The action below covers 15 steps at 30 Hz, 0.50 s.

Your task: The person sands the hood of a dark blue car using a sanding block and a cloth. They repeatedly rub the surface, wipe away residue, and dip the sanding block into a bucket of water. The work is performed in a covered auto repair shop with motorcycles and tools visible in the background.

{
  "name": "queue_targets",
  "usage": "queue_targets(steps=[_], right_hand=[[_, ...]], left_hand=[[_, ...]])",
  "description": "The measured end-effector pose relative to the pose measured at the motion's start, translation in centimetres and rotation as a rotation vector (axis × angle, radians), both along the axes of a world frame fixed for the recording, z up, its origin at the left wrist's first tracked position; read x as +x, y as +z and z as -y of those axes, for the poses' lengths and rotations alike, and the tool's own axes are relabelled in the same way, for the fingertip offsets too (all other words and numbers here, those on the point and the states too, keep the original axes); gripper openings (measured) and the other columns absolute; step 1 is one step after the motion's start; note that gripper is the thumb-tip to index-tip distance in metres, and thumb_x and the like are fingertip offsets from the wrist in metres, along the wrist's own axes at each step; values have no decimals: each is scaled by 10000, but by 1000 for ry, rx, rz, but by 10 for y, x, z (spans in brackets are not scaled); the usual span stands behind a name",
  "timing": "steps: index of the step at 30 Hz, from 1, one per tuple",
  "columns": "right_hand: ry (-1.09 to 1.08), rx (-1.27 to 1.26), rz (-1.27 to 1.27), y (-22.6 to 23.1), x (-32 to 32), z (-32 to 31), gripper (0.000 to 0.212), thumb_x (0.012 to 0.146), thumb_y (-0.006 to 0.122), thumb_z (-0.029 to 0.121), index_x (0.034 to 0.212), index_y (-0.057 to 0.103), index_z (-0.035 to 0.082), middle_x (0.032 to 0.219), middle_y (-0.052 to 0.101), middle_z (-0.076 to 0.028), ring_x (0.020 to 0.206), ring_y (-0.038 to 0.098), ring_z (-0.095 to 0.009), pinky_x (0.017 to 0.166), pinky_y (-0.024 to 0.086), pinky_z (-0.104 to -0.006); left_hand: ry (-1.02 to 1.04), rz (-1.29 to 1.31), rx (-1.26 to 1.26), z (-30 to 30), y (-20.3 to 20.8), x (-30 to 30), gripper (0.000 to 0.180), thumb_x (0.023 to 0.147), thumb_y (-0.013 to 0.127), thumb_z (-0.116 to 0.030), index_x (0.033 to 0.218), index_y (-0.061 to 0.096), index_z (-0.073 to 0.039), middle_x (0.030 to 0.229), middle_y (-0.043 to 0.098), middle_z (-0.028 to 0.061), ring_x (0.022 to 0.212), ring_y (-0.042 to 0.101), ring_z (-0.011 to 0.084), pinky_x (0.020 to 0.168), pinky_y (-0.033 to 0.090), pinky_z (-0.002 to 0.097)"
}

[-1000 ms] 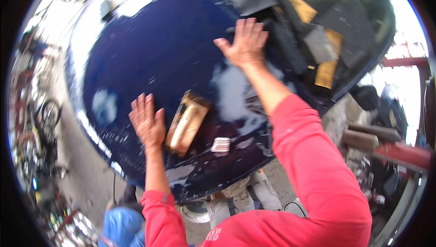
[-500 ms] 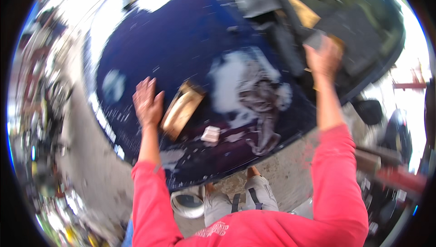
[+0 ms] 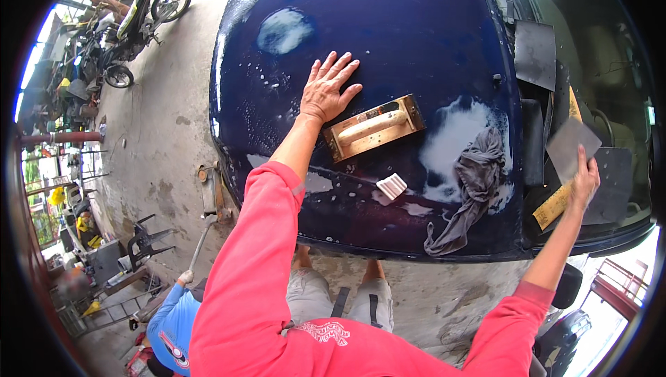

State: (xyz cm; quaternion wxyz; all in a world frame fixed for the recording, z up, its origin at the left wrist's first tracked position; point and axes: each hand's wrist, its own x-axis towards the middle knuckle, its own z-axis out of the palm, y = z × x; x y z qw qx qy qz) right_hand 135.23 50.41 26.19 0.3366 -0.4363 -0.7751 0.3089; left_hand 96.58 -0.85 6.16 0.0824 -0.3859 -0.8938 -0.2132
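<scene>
My left hand [image 3: 329, 90] lies flat with fingers spread on the dark blue car hood [image 3: 388, 44]. Just beside it rests a wooden sanding block [image 3: 374, 129] with a long raised handle. At the right, over the windshield base, my right hand [image 3: 585, 181] pinches a grey sandpaper sheet [image 3: 573, 147] by its lower edge. Nearer to me on the hood sits a small ribbed whitish block [image 3: 391, 187]. A crumpled grey rag [image 3: 477, 190] lies to its right, partly over a pale sanded patch [image 3: 454, 134].
More dark sheets [image 3: 534, 54] and a yellowish strip [image 3: 552, 207] lie by the windshield [image 3: 617, 58]. A person in a blue shirt [image 3: 173, 325] grips a pole [image 3: 202, 245] at lower left. Motorcycles [image 3: 135, 27] stand at far left; a side mirror [image 3: 569, 285] sticks out at right.
The view has swung and sharpened, so the hood sits farther right. My right hand stays by the windshield, the grey sheet now plainly in its fingers. My left hand remains spread on the hood.
</scene>
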Motion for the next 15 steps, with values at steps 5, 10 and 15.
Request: queue_targets(steps=[5,10,15], right_hand=[[488,-653,-320,-18,-127,205,237,938,921,260,1047,823,73,939,749,42,832,600,-42,755,458,-240],[680,-766,-138,-47,-208,349,230,961,892,239,929,817,25,745,649,99,657,509,-10,564,403,-244],[689,147,-40,-73,-219,306,512,878,921,450,1143,778,36,1153,749,-134,1031,710,-269,911,572,-407]], left_hand=[[31,395,19,0,36,-2,696,1076,484,-712,1603,588,-270,1752,439,-25,1670,281,295,1374,108,558],[-348,1397,1328,18,73,75,708,1068,707,-506,1567,564,-25,1505,645,123,1394,610,219,1183,481,476],[42,1451,1303,51,58,90,314,985,843,-143,1245,725,-13,1118,799,67,990,763,163,933,622,337]])
